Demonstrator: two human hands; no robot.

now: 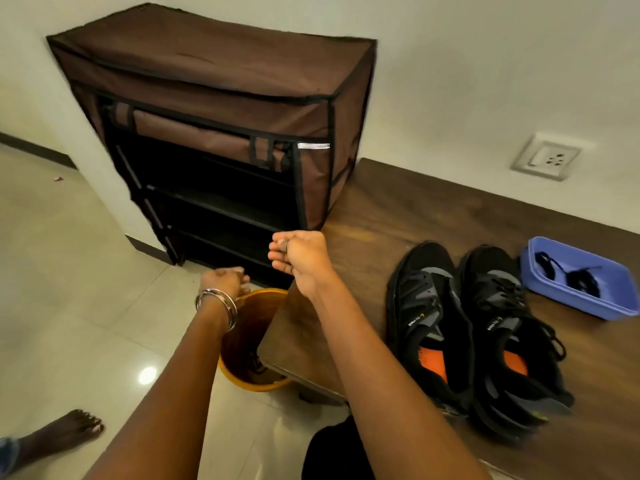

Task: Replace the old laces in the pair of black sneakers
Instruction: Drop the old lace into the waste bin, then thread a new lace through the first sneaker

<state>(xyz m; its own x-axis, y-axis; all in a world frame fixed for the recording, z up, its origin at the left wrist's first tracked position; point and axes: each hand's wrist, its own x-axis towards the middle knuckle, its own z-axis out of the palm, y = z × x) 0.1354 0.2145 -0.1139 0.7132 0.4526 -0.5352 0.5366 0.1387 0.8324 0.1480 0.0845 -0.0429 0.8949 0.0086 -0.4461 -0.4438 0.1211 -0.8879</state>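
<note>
Left hand (225, 280): hangs over the rim of the orange bucket, fingers curled together; a lace in them cannot be made out, so whether it grips anything I cannot tell. Metal bangles (216, 306) sit on its wrist.
Right hand (301, 256): raised above the near-left corner of the surface, fingers curled in towards the palm, a ring on one finger; whether something thin is pinched in it I cannot tell.
Hands, relation: near each other but apart, not touching.
Left sneaker (427, 317): black with grey panels and an orange insole, on the wooden surface (388, 209), toe pointing away; its eyelets look bare of lace.
Right sneaker (509, 327): just beside the left one, touching it along the side, a black lace threaded through it with loose ends trailing off to the right.
Blue tray (585, 299): on the surface to the right of the sneakers, holding black laces (568, 275) in loose coils.
Orange bucket (247, 341): on the tiled floor, tucked against the surface's left edge; dark contents inside, too dim to name.
Shoe rack (221, 133): brown fabric cover, front rolled up, dark shelves showing, against the wall.
Wall socket (547, 159): on the wall above the surface.
Bare foot (65, 433): on the floor, lower left.
</note>
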